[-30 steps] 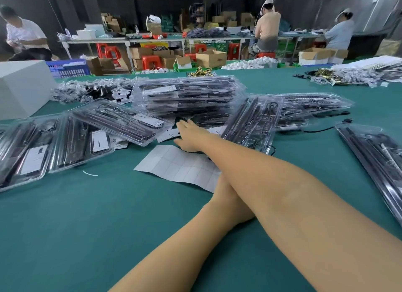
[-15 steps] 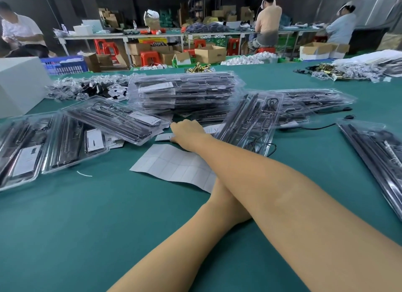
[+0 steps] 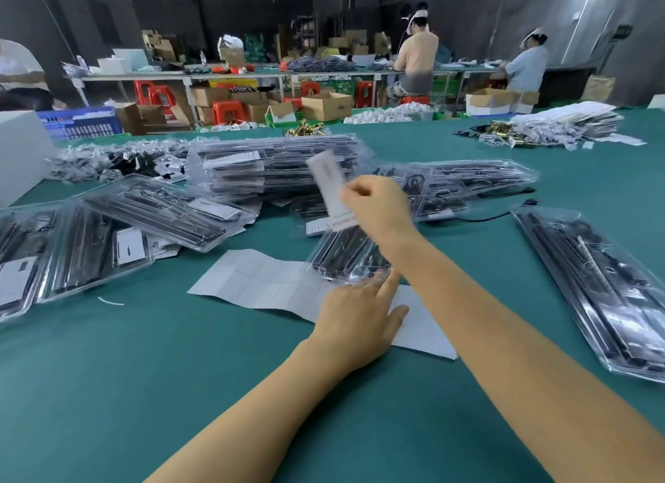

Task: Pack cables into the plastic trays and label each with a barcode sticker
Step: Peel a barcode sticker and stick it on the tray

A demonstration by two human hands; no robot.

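Backing-paper sheet of white stickers (image 3: 259, 284) lies flat on the green tabletop (image 3: 108, 392) under my left hand (image 3: 356, 320), fingers straight, touching a clear plastic cable tray (image 3: 345, 256). Beyond, my right hand (image 3: 378, 209) pinches a blurred white sticker strip (image 3: 329, 184), raised above the tray.

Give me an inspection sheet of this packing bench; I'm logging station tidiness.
Surface: green table, crowded.
Job's things: stacked trays; tray near the hands; backing sheet.
Clutter: bagged parts.
Grippers: right hand pinches sticker strip; left hand flat on sheet.
Cables: black cable loose on table.
Surroundings: workers, boxes, red stools behind.
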